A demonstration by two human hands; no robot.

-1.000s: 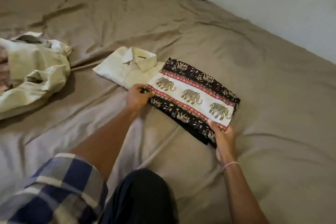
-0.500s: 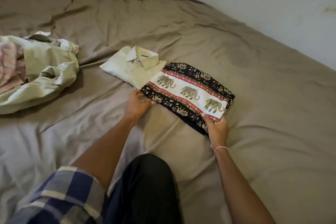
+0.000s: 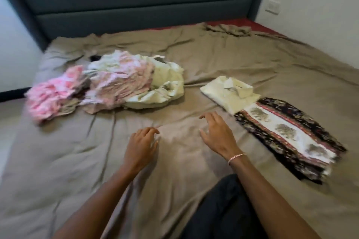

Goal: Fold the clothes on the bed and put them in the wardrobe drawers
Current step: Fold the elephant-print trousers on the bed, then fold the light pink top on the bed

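Note:
A folded black garment with an elephant print (image 3: 287,134) lies on the right of the bed, overlapping a folded cream collared shirt (image 3: 229,93) behind it. A loose heap of unfolded clothes, pink-patterned pieces (image 3: 58,93) and a pale green one (image 3: 165,87), sits at the left. My left hand (image 3: 140,145) and my right hand (image 3: 217,134) hover over the bare sheet between the heap and the folded pair, fingers relaxed and holding nothing.
The brown sheet (image 3: 174,190) covers the bed and is wrinkled. A dark padded headboard (image 3: 136,0) stands behind. A white wall with a switch plate (image 3: 273,6) runs along the right. A bunched bit of sheet (image 3: 229,30) lies at the far corner. My dark-trousered knee (image 3: 223,211) rests on the bed.
Both hands have let go of the elephant-print garment and moved left over the bare sheet. My view has swung left and up, bringing the heap and headboard into sight.

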